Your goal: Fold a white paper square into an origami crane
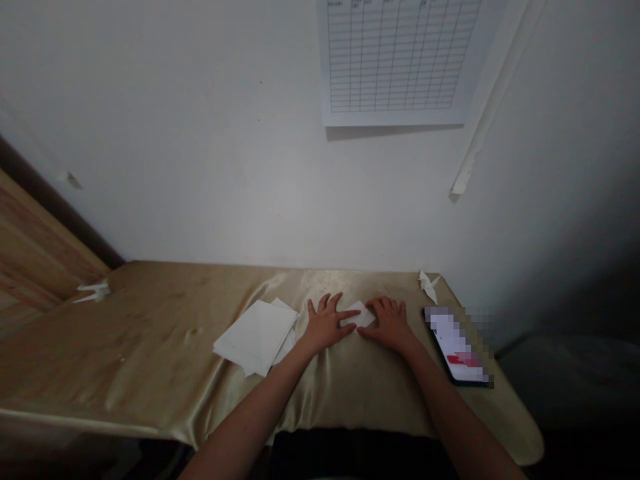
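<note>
White paper (359,315) under both hands' (327,325) (387,327) spread fingers (350,317), between stacked sheets (256,335) and phone (457,347).

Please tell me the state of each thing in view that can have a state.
Left hand: flat, fingers spread, on the paper.
Right hand: flat, touching the paper.
Folded white paper: lying between both hands.
Stack of white paper: loose, slightly uneven.
Paper crane: folded, at the far edge.
Smartphone: face up, screen lit.
Satin cloth: wrinkled.
</note>
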### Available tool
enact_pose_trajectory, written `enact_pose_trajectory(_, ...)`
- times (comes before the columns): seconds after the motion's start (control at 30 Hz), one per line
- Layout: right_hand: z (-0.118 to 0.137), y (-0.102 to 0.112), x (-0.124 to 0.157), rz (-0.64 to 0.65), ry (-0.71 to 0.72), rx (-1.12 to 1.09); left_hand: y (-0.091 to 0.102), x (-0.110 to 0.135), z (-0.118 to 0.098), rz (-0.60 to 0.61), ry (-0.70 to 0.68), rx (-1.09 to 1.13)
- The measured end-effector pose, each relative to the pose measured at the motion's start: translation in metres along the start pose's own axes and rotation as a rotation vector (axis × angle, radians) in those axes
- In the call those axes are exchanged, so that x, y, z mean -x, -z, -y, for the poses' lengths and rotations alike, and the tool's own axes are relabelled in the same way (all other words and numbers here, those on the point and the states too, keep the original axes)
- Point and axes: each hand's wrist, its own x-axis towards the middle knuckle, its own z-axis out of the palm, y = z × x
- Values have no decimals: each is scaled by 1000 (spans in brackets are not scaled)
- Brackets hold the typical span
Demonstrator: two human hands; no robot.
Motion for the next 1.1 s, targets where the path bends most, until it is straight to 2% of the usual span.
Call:
enact_pose_trajectory(0.27,2,-2,2,-11,2,-25,-1,-1,0,-1,-1,-8)
enact_pose_trajectory(0.47,-6,-3,-1,-3,25,-58,-1,0,1,-13,-2,-7)
enact_pose_trajectory(0.93,-6,-6,-14,-148,-39,0,1,1,-1,-7,4,2)
enact_pose_trajectory(1.1,-6,-5,-14,-126,-51,-36,-2,0,0,-20,1,0)
